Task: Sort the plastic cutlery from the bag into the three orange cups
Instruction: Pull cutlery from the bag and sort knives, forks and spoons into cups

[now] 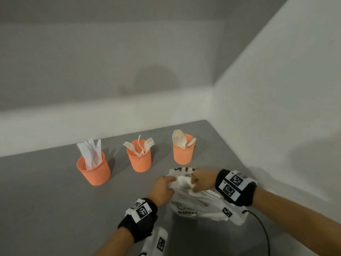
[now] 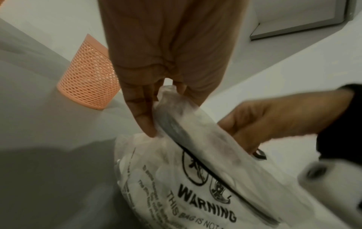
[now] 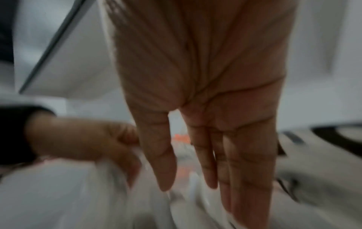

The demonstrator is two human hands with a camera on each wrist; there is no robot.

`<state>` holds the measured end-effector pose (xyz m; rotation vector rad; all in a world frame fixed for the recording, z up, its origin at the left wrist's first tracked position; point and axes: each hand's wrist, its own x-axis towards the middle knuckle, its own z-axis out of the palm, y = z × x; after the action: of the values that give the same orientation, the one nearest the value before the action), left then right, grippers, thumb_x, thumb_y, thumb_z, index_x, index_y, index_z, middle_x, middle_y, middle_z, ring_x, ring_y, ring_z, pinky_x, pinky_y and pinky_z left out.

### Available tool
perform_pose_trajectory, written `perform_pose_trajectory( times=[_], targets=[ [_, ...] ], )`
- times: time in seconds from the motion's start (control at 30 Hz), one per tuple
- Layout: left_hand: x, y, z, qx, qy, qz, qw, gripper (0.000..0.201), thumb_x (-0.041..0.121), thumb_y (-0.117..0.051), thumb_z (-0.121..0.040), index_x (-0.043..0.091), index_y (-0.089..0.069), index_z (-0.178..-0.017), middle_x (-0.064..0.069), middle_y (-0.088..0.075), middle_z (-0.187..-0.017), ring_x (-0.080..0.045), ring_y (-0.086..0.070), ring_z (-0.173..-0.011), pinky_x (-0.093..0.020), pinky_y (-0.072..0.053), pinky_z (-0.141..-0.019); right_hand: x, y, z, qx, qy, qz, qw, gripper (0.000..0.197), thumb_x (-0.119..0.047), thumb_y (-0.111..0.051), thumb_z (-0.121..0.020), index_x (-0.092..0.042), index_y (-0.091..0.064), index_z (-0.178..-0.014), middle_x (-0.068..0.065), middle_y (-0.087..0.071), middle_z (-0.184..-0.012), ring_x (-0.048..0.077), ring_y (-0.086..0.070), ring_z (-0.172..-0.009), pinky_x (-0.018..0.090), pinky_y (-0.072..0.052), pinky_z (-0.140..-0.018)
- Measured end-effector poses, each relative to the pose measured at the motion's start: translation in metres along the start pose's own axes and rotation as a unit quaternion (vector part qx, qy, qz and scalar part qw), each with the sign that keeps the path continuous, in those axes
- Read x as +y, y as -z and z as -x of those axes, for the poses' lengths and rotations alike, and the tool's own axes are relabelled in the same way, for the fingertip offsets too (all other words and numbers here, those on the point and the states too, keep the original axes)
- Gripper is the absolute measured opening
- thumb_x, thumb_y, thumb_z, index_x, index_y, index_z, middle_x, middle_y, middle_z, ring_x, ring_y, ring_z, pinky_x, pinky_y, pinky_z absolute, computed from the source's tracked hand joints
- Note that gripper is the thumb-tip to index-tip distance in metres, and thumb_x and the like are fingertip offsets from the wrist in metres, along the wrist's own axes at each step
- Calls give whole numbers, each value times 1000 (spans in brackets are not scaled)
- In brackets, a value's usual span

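Observation:
Three orange mesh cups stand in a row on the grey table (image 1: 46, 209): the left cup (image 1: 93, 169) holds knives, the middle cup (image 1: 139, 159) forks, the right cup (image 1: 183, 152) spoons. In front of the right cup lies the clear plastic bag (image 1: 195, 204) printed WARNING, with white cutlery showing inside. My left hand (image 1: 172, 183) pinches the bag's mouth edge (image 2: 172, 111) between thumb and fingers. My right hand (image 1: 193, 183) is at the mouth from the other side, its fingers (image 3: 245, 170) straight and pointing down into the opening. That view is blurred and shows nothing held.
White walls close off the table at the back and right. A black cable (image 1: 262, 230) runs along the right edge near my right wrist. A white marker-tagged device (image 1: 158, 241) hangs below my left wrist. One orange cup (image 2: 88, 80) stands just beyond my left hand.

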<state>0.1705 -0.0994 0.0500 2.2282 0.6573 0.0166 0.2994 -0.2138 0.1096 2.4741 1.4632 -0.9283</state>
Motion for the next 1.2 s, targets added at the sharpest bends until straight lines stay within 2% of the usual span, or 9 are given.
perform_pose_trajectory(
  times=[0.07, 0.2, 0.7, 0.83, 0.97, 1.0, 1.07, 1.13, 1.2],
  targets=[
    [3, 2, 0, -5, -6, -4, 1000, 49, -1, -51, -83, 10, -49, -131, -16, -46, -133, -26, -44, -126, -20, -29, -101, 4, -21, -2, 5, -38, 25, 999, 45, -21, -59, -87, 0, -50, -125, 16, -54, -130, 30, -52, -118, 32, -42, -93],
    [7, 6, 5, -10, -12, -16, 1000, 49, 1, -52, -84, 9, -47, -132, -14, -46, -135, -25, -44, -127, -21, -29, -103, 8, -49, -8, 32, -74, 62, 995, 44, -31, -56, -88, -5, -51, -124, 14, -54, -130, 28, -52, -119, 34, -40, -100],
    [5, 17, 21, 4, -10, 1, 1000, 50, 4, -52, -85, 9, -46, -134, -12, -45, -134, -23, -43, -126, -21, -29, -102, -3, -69, -3, 189, -46, -52, 980, 61, -33, -57, -86, -23, -34, -141, 2, -52, -136, 20, -49, -124, 30, -32, -107],
    [4, 18, 23, 0, -1, 12, 1000, 50, 3, -53, -84, 8, -46, -134, -12, -46, -137, -22, -43, -128, -21, -30, -103, -5, -66, 0, 200, -38, -65, 977, 52, -36, -55, -86, -23, -43, -134, 4, -61, -125, 22, -58, -112, 31, -40, -98],
    [6, 21, 23, -2, 3, 26, 1000, 49, 4, -53, -84, 7, -47, -133, -12, -46, -137, -24, -46, -126, -28, -34, -105, -1, -62, 1, 203, -68, -136, 967, 32, -39, -61, -78, -26, -60, -107, -1, -68, -102, 18, -62, -94, 28, -48, -86],
    [6, 21, 22, -2, 5, 33, 999, 49, 4, -54, -84, 7, -46, -133, -13, -46, -137, -27, -49, -123, -33, -40, -104, -1, -61, 1, 199, -76, -155, 965, 27, -40, -61, -76, -29, -59, -99, -4, -67, -97, 17, -60, -92, 27, -47, -85],
    [5, 20, 20, -7, 13, 55, 998, 50, 4, -54, -85, 6, -45, -134, -13, -45, -138, -32, -56, -113, -41, -55, -84, 3, -59, -1, 202, -86, -201, 955, 26, -40, -62, -70, -29, -55, -92, -6, -63, -92, 16, -59, -90, 27, -47, -82],
    [5, 18, 18, -11, 10, 68, 998, 50, 3, -52, -87, 5, -42, -136, -11, -43, -141, -33, -60, -107, -23, -57, -60, 3, -58, -2, 216, -77, -285, 931, 34, -26, -68, -70, -21, -56, -101, -2, -62, -95, 18, -58, -90, 27, -45, -78],
    [6, 16, 17, -10, 1, 58, 998, 50, 4, -51, -89, 4, -40, -137, -10, -41, -143, -28, -54, -118, -13, -53, -69, 3, -58, -2, 237, -61, -330, 912, 46, -19, -70, -67, -13, -56, -111, 1, -62, -98, 20, -58, -91, 29, -47, -81]
  ],
)
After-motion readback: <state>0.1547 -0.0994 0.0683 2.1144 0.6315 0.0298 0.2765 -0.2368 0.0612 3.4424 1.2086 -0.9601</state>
